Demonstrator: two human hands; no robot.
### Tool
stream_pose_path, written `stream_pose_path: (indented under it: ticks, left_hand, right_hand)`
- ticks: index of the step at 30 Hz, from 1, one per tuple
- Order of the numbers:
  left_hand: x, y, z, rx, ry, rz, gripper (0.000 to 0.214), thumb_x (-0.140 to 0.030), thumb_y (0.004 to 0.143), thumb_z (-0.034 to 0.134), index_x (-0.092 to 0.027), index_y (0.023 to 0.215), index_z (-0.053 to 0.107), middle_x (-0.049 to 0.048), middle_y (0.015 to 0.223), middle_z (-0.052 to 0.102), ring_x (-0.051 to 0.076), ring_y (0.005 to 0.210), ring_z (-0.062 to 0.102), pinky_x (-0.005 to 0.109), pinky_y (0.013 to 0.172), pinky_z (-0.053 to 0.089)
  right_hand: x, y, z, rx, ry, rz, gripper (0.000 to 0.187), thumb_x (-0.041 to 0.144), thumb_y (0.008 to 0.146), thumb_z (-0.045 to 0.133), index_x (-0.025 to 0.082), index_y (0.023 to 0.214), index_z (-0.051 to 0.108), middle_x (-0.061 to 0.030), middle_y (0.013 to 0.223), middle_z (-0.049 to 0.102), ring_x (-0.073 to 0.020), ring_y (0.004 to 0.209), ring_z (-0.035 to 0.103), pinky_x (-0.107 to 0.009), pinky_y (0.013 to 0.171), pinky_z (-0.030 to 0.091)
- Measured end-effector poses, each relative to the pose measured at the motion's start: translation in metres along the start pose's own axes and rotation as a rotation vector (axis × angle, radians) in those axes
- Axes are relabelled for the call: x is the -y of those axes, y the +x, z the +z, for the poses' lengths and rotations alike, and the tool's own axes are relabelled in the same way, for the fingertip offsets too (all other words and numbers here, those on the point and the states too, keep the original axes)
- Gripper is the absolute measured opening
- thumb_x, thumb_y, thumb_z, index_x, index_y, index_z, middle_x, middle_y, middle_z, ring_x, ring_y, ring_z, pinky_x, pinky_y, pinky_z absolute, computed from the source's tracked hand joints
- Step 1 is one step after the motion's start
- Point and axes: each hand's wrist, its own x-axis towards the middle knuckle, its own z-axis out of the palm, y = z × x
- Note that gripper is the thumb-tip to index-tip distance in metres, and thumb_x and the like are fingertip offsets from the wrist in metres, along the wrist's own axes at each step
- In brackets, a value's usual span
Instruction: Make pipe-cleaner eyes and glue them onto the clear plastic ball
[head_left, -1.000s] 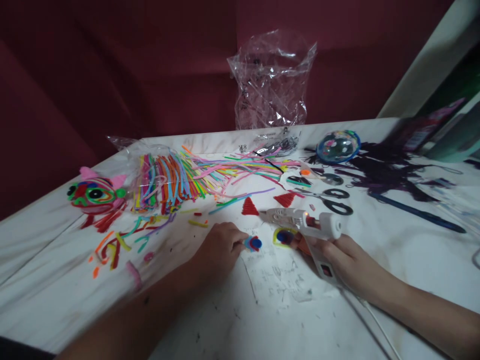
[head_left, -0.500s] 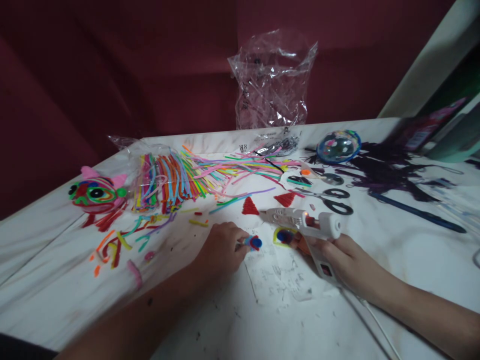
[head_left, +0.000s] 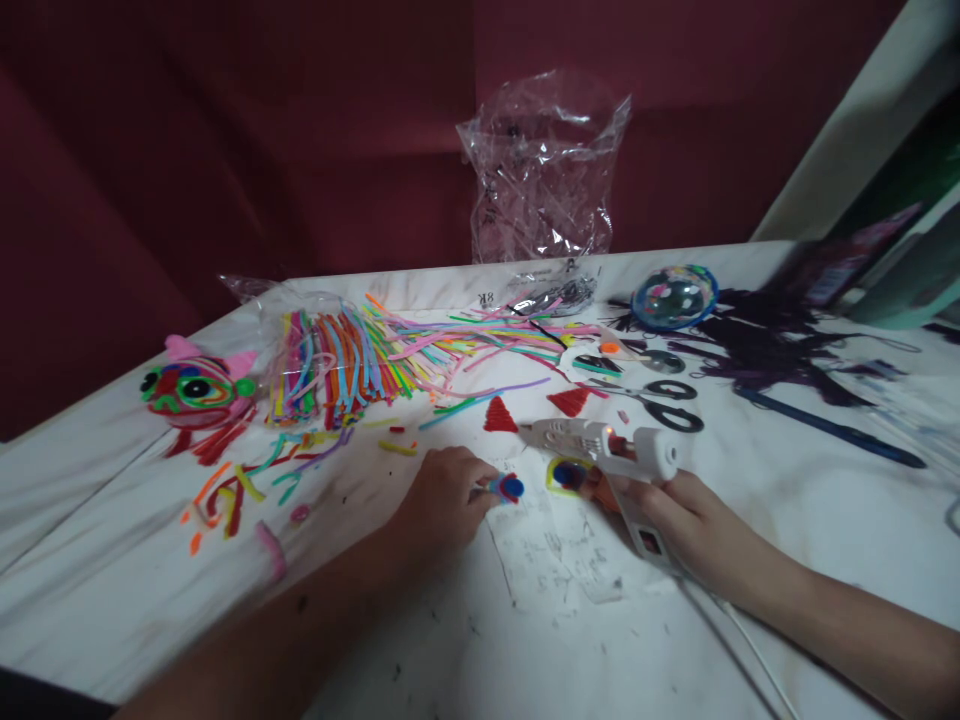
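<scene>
My left hand (head_left: 441,500) rests on the white table (head_left: 450,640), fingers pinched on a small round blue and red coil piece (head_left: 506,488). A white hot glue gun (head_left: 607,447) is gripped in my right hand (head_left: 679,515), its nozzle pointing left, level above the table. Just under the gun lies a second round piece (head_left: 568,473), yellow-rimmed with a blue centre, on a scrap of paper (head_left: 555,550). Two red cone shapes (head_left: 499,414) lie just beyond the nozzle.
A spread of coloured pipe cleaners (head_left: 352,360) fills the far left centre, beside a pipe-cleaner animal face (head_left: 196,390). Black-handled scissors (head_left: 660,395), a clear plastic bag (head_left: 541,170), a glittery dome (head_left: 673,296) and dark fibres (head_left: 772,340) lie farther back. The glue gun's cord (head_left: 750,650) trails toward me.
Almost nothing has moved; both hands hold the same pose, and the view has shifted slightly downward.
</scene>
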Motion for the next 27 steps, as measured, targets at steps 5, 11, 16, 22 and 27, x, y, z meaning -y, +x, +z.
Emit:
stream_pose_path:
  ticks: [5,11,16,22,27]
  left_hand:
    - [0.0007,-0.0007,-0.0084,-0.051,-0.153,-0.129,0.013,-0.009,0.073,0.054,-0.019,0.079,0.060,-0.0019,0.069,0.063,0.012,0.064,0.058,0.022,0.061,0.043]
    - [0.0010,-0.0003,-0.0079,-0.039,-0.110,-0.097,0.009,-0.009,0.071,0.057,-0.018,0.071,0.057,-0.0042,0.060,0.055,0.011,0.058,0.051,0.021,0.057,0.037]
    - [0.0044,0.0001,-0.0015,-0.039,-0.111,-0.055,0.012,-0.006,0.069,0.057,-0.017,0.070,0.059,-0.0040,0.060,0.056,0.010,0.058,0.051,0.021,0.057,0.037]
    - [0.0047,-0.0002,-0.0058,-0.124,-0.075,-0.036,0.010,-0.011,0.073,0.057,-0.018,0.078,0.063,-0.0007,0.069,0.061,0.013,0.064,0.054,0.024,0.062,0.041]
    - [0.0047,0.0021,-0.0038,-0.055,-0.071,0.009,0.003,-0.015,0.070,0.065,-0.016,0.068,0.064,0.0001,0.066,0.062,0.013,0.065,0.056,0.025,0.063,0.039]
  right_hand:
    - [-0.0006,0.0011,-0.0007,0.048,0.031,0.005,0.033,0.050,0.074,0.046,0.020,0.061,0.050,0.0036,0.049,0.040,-0.0130,0.045,0.038,-0.025,0.041,0.032]
    - [-0.0025,0.0016,-0.0014,0.050,0.025,0.003,0.031,0.047,0.073,0.046,0.018,0.063,0.053,0.0030,0.052,0.040,-0.0134,0.049,0.037,-0.025,0.045,0.032]
    - [-0.0058,0.0014,-0.0015,0.044,0.007,-0.001,0.033,0.048,0.076,0.045,0.018,0.067,0.055,0.0007,0.057,0.047,-0.0158,0.054,0.044,-0.026,0.048,0.036]
    - [-0.0041,0.0008,-0.0020,0.016,0.009,-0.026,0.031,0.046,0.075,0.048,0.018,0.063,0.055,0.0011,0.053,0.049,-0.0155,0.050,0.044,-0.025,0.045,0.036]
    - [-0.0025,0.0015,-0.0009,0.006,-0.005,-0.043,0.032,0.048,0.074,0.047,0.020,0.058,0.050,0.0024,0.049,0.044,-0.0141,0.046,0.041,-0.025,0.042,0.035]
